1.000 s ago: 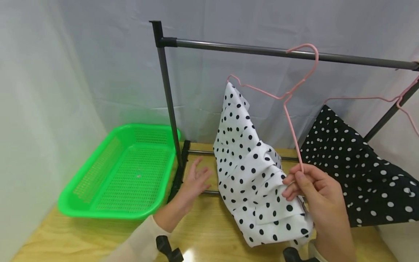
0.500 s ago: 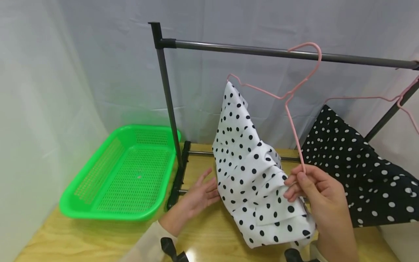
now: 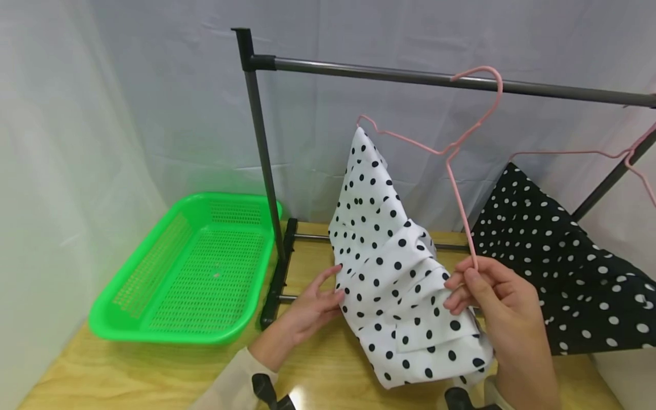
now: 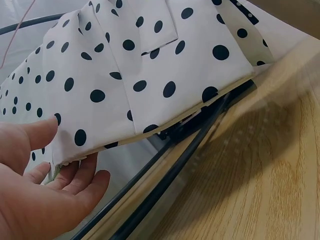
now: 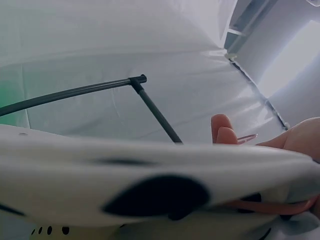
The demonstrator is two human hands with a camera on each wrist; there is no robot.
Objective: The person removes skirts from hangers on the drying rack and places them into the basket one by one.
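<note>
A white garment with black dots (image 3: 394, 267) hangs askew from one arm of a pink wire hanger (image 3: 451, 151), whose hook sits on the grey rail (image 3: 389, 74). My right hand (image 3: 487, 290) pinches the hanger's low end together with a fold of the cloth. My left hand (image 3: 312, 302) reaches the garment's left edge with straight fingers, thumb on the cloth. In the left wrist view the thumb and fingers (image 4: 55, 170) bracket the garment's (image 4: 135, 75) hem without a tight grip. In the right wrist view the cloth (image 5: 150, 185) fills the frame, fingertips (image 5: 222, 130) showing above it.
A green mesh basket (image 3: 189, 273) lies on the wooden table (image 3: 128, 370) left of the rack's upright post (image 3: 261, 148). A black garment with white dots (image 3: 558, 262) hangs on a second pink hanger (image 3: 579, 154) at the right. White curtains stand behind.
My left hand has moved right from near the rack's foot to the white garment's edge. The right hand and hanger have stayed in place.
</note>
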